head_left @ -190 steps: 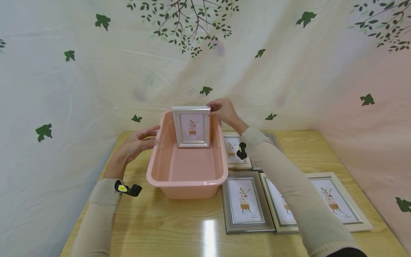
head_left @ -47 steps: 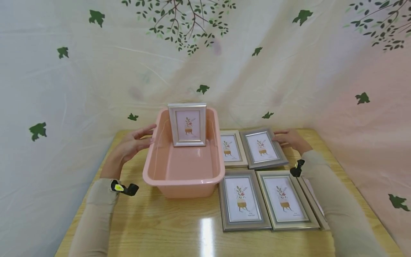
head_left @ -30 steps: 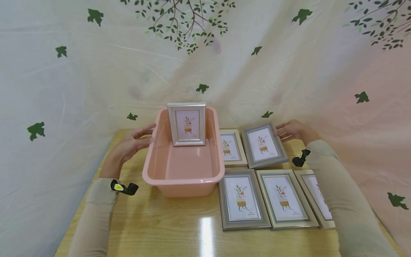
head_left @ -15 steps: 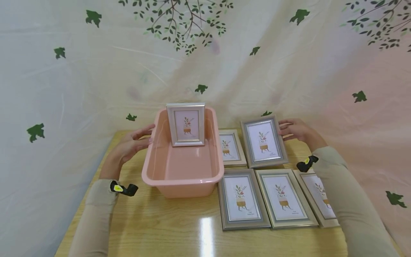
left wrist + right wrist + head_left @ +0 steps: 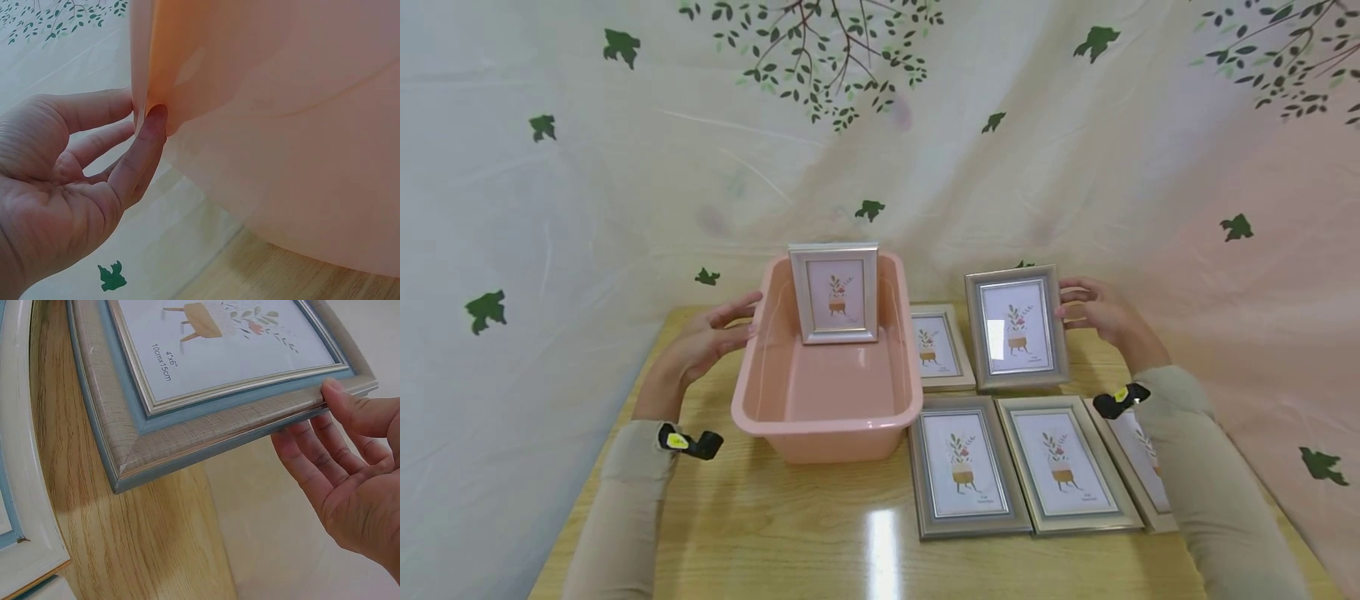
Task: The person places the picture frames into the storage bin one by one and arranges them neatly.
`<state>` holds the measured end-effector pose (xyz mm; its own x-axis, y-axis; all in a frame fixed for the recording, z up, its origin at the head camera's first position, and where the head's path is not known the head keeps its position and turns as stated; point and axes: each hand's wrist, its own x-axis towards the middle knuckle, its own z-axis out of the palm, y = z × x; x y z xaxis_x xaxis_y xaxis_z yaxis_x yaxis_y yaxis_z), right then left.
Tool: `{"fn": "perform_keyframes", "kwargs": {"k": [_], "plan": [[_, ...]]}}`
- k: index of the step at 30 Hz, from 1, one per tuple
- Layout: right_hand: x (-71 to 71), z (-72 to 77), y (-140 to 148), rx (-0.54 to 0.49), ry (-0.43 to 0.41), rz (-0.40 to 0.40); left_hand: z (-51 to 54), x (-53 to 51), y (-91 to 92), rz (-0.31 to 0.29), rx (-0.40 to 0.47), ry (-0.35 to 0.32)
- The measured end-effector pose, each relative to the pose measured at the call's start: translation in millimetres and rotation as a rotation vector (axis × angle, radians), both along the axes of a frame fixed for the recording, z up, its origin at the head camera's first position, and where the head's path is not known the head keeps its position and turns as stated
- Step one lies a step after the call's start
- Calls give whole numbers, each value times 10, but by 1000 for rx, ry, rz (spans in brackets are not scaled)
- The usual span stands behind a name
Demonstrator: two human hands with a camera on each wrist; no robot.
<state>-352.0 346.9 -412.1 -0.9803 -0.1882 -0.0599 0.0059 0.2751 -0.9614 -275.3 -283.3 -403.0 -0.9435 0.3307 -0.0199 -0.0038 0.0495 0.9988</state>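
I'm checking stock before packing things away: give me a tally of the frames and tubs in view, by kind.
Picture frames: 6 (one in the tub, one held in the right hand, four lying on the table)
Tubs: 1
Total: 7

Only text I can actually make out is on the print [image 5: 244, 359] inside the greyish frame [image 5: 1018, 329] in my right hand [image 5: 1099, 310]: it says 4"x6", with 10cmx15cm right under it. The grey frame [image 5: 972, 467] and the cream frame [image 5: 1070, 465] lying on the worktop [image 5: 805, 533] have tiny lettering in the lower right corner too, but it's too small to read. Can't read anything off the yellow label [image 5: 677, 441] on my left wrist either.
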Motion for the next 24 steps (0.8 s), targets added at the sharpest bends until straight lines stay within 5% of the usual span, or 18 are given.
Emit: {"fn": "perform_keyframes", "kwargs": {"k": [8,24], "plan": [[129,2,13,-276,46,11,-28,4,15,4,5,-6],[253,277,-57,-196,233,-35,1,12,17,-13,15,-7]]}}
